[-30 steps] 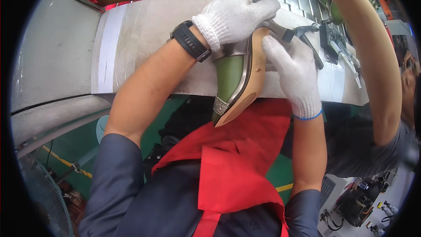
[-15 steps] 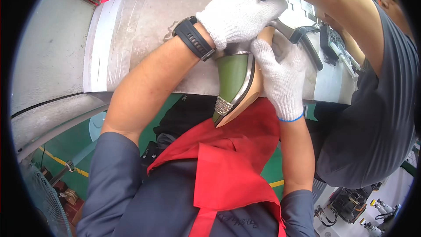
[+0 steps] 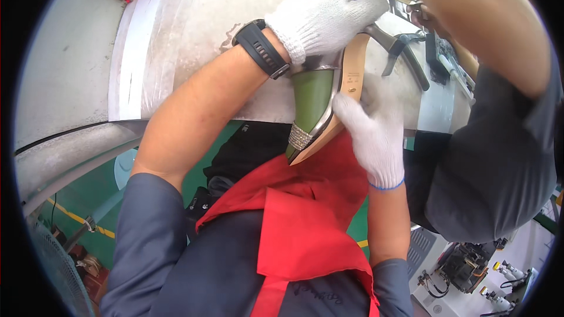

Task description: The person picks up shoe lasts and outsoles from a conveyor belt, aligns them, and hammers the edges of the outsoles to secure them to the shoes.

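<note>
A green shoe (image 3: 314, 103) with a tan sole (image 3: 352, 76) and a glittery silver toe band is held sole-side right, toe pointing down toward my red apron. My left hand (image 3: 326, 14), in a white knit glove with a black wristwatch (image 3: 261, 47) on the wrist, grips the shoe's heel end from above. My right hand (image 3: 373, 123), also gloved, presses against the tan sole from the right. Both hands hold the shoe over the front edge of a grey workbench (image 3: 176, 41).
A co-worker in a grey shirt (image 3: 493, 158) stands close on my right, a bare arm (image 3: 476, 17) reaching across the bench. Dark metal tools (image 3: 405, 53) lie on the bench beyond the shoe. A fan (image 3: 56, 270) and green floor sit lower left; small machines (image 3: 470, 267) lower right.
The view has shifted and the co-worker has moved in closer on the right. My hands keep the same grip on the shoe, the right hand sliding a little lower along the sole.
</note>
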A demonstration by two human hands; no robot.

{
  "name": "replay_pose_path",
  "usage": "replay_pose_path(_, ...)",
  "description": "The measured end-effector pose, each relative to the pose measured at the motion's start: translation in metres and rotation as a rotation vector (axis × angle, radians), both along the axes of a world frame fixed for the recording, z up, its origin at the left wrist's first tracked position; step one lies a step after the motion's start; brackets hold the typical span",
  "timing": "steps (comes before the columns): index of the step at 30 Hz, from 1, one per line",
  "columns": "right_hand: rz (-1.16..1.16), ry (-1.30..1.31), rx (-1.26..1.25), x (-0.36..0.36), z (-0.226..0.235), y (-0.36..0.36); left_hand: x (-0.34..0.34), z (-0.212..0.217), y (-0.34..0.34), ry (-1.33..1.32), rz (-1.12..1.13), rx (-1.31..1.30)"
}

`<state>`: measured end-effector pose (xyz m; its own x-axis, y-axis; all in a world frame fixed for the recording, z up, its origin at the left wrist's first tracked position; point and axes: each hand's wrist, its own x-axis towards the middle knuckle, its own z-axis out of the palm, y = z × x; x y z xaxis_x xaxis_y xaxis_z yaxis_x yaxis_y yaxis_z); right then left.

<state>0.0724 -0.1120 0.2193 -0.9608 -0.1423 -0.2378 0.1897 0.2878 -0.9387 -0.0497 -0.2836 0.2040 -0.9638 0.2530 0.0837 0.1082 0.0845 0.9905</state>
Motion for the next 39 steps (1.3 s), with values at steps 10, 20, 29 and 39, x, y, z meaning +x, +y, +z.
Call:
replay_pose_path(10, 0.040, 0.256, -0.045, -0.046, 0.003, -0.019, 0.025, 0.015, -0.081, 0.317, -0.053, -0.316)
replay_pose_path(20, 0.349, 1.005, 0.630, -0.024, 0.000, -0.008, 0.157, -0.026, -0.093, 0.573, 0.209, -0.411)
replay_pose_path(29, 0.470, 0.907, 0.596, -0.032, 0.018, -0.010, 0.156, -0.039, -0.089, 0.680, 0.233, -0.344)
replay_pose_path(39, 0.663, 0.451, 0.603, -0.049, 0.053, -0.022, 0.157, -0.039, -0.088, 0.736, 0.210, -0.417)
